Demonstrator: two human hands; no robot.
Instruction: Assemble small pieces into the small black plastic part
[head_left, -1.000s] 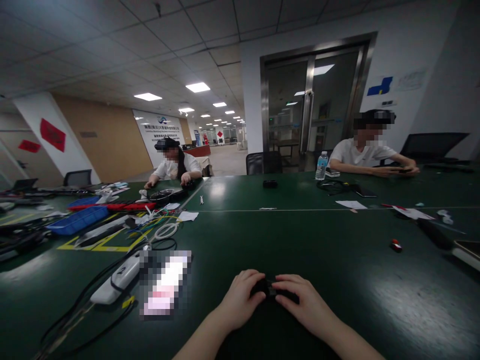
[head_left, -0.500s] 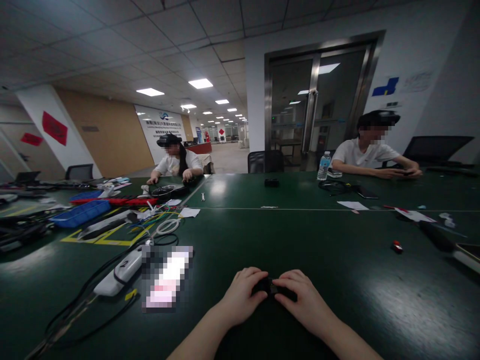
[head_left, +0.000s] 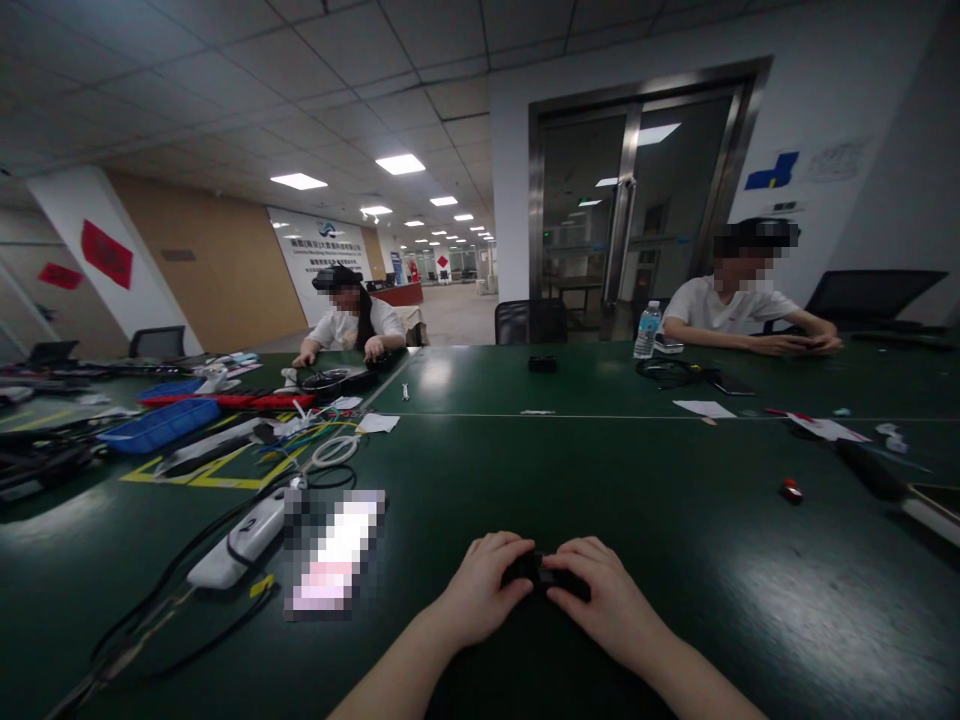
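Both my hands meet over the green table [head_left: 660,480], low in the middle of the head view. Between them is a small black object [head_left: 541,571], mostly covered by fingers, so its kind does not show. My left hand [head_left: 489,578] grips its left end, thumb below and fingers above. On the other end my right hand [head_left: 600,590] is closed in the same way, thumb and fingers pinching it. To the left of my hands lies a phone [head_left: 336,552] with a bright, blurred-out screen.
A white power strip [head_left: 240,545] with black cables lies at the left, near blue trays [head_left: 161,425]. Farther off are a water bottle [head_left: 646,330], a black box-like item [head_left: 542,363] and a small red item [head_left: 790,490]. Two people sit across the table.
Hardly anything differs. My hands and the black object keep nearly the same place, with a slight shift of the fingers, and the whole view has moved a little.
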